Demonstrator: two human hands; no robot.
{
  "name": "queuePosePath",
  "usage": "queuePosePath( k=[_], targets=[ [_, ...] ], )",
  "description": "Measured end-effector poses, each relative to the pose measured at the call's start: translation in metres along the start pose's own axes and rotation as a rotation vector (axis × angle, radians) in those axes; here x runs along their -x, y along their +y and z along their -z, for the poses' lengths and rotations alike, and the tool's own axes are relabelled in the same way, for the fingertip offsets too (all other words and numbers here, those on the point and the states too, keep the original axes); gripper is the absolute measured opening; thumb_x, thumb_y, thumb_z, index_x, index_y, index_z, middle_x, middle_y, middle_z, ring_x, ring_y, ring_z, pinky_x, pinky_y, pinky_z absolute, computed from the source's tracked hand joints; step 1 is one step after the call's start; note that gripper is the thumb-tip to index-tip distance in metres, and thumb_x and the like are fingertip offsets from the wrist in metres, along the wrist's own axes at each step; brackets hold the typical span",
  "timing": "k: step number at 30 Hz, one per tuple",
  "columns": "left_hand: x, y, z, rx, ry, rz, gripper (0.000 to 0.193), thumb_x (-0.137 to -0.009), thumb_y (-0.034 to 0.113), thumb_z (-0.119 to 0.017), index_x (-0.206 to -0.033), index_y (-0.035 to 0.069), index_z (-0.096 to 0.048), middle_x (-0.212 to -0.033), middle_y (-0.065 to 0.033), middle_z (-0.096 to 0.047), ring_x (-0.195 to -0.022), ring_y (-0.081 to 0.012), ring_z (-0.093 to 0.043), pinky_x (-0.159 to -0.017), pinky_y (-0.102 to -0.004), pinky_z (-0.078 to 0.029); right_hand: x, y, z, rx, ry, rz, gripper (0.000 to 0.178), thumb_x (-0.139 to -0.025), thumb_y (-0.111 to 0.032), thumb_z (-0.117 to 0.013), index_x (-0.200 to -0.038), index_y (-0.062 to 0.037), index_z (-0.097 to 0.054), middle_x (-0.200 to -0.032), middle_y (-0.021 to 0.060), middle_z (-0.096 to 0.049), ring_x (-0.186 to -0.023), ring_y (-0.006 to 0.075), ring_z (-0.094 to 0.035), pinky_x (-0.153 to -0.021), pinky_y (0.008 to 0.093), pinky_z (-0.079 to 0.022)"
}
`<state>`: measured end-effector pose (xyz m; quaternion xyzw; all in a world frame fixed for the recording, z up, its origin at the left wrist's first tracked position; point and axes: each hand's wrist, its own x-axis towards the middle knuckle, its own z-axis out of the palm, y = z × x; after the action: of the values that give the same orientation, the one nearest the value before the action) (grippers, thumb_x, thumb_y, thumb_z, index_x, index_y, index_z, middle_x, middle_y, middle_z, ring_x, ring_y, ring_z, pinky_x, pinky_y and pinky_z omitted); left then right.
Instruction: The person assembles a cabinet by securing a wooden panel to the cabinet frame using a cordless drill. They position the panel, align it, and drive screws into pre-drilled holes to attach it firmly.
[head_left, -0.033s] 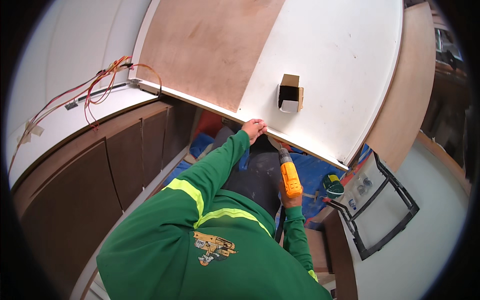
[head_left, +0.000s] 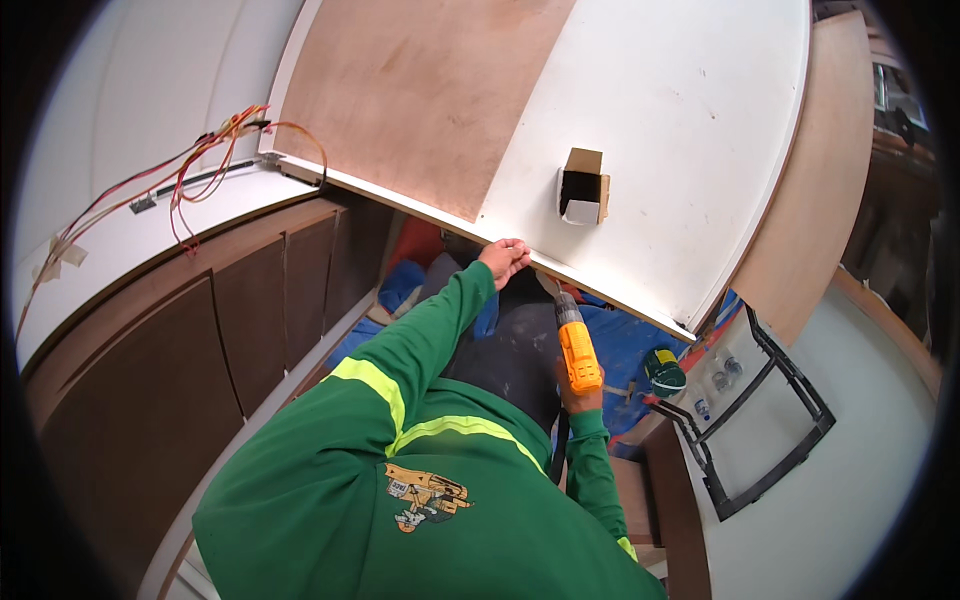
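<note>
My left hand [head_left: 506,262] is at the near edge of a large white panel [head_left: 650,120], part of which is bare brown wood. Its thumb and fingertips are pinched together; whatever they hold, if anything, is too small to make out. My right hand [head_left: 580,398] is wrapped round the grip of an orange power drill [head_left: 579,358]. The drill's dark chuck points up toward the panel's near edge, right of my left hand. What its tip meets is hard to see. On the panel stands a small cardboard box [head_left: 586,160], its top flaps open and its inside dark.
Loose red and orange wires [head_left: 235,130] lie over the white ledge at left, above brown cabinet doors [head_left: 130,400]. At right are a black frame [head_left: 760,485], small clear bottles [head_left: 733,366], a green-and-yellow container [head_left: 664,372] and a curved wood sheet [head_left: 810,180]. Blue sheeting [head_left: 622,345] covers the floor.
</note>
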<state>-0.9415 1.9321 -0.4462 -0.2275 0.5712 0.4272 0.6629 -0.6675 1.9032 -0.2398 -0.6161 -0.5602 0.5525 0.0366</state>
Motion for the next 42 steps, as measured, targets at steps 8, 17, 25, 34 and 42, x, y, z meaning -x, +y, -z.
queuePosePath(
  k=[8,17,25,34,42],
  targets=[
    [0.033,0.041,0.064,0.321,-0.262,0.005,0.013,-0.11,0.017,-0.062,-0.114,0.005,-0.061,-0.104,-0.0055,-0.067,-0.095,-0.0194,-0.071,-0.092,-0.0351,-0.063,-0.046,-0.073,-0.052,0.033,-0.121,0.218,0.032,-0.094,-0.019,-0.078,-0.121,-0.0016,-0.072,-0.107,0.0139,-0.078,-0.097,0.0299,-0.076,-0.086,0.036,-0.058],
    [0.043,0.07,0.089,0.463,-0.183,-0.045,0.012,-0.11,0.012,-0.058,-0.109,0.001,-0.062,-0.108,-0.0136,-0.069,-0.107,-0.0273,-0.071,-0.101,-0.0413,-0.061,-0.052,-0.117,-0.094,0.035,-0.218,0.157,0.041,-0.087,-0.009,-0.08,-0.126,-0.0035,-0.068,-0.108,0.0136,-0.076,-0.095,0.0298,-0.074,-0.086,0.0358,-0.057],
    [0.042,0.081,0.104,0.373,-0.294,-0.023,0.018,-0.112,0.015,-0.056,-0.106,0.001,-0.064,-0.11,-0.0136,-0.071,-0.106,-0.0228,-0.071,-0.098,-0.035,-0.061,-0.06,-0.129,-0.118,-0.042,-0.246,0.084,0.042,-0.088,-0.01,-0.078,-0.128,-0.0033,-0.068,-0.108,0.0121,-0.076,-0.096,0.0272,-0.074,-0.087,0.0352,-0.057],
    [0.033,0.088,0.108,0.342,-0.271,0.024,0.019,-0.112,0.016,-0.056,-0.108,-0.001,-0.064,-0.114,-0.0156,-0.071,-0.107,-0.0234,-0.071,-0.101,-0.0361,-0.06,-0.074,-0.141,-0.136,0.022,-0.205,0.137,0.033,-0.09,-0.013,-0.077,-0.121,-0.0045,-0.069,-0.103,0.0118,-0.075,-0.096,0.0308,-0.074,-0.085,0.0362,-0.057],
    [0.028,0.104,0.101,0.354,-0.172,0.104,0.015,-0.112,0.01,-0.054,-0.111,-0.005,-0.059,-0.111,-0.0156,-0.067,-0.109,-0.0299,-0.07,-0.105,-0.042,-0.061,-0.086,-0.163,-0.14,0.145,-0.24,0.16,0.028,-0.091,-0.017,-0.075,-0.114,-0.0062,-0.063,-0.101,0.0172,-0.068,-0.095,0.0399,-0.069,-0.083,0.0453,-0.054]
  ],
)
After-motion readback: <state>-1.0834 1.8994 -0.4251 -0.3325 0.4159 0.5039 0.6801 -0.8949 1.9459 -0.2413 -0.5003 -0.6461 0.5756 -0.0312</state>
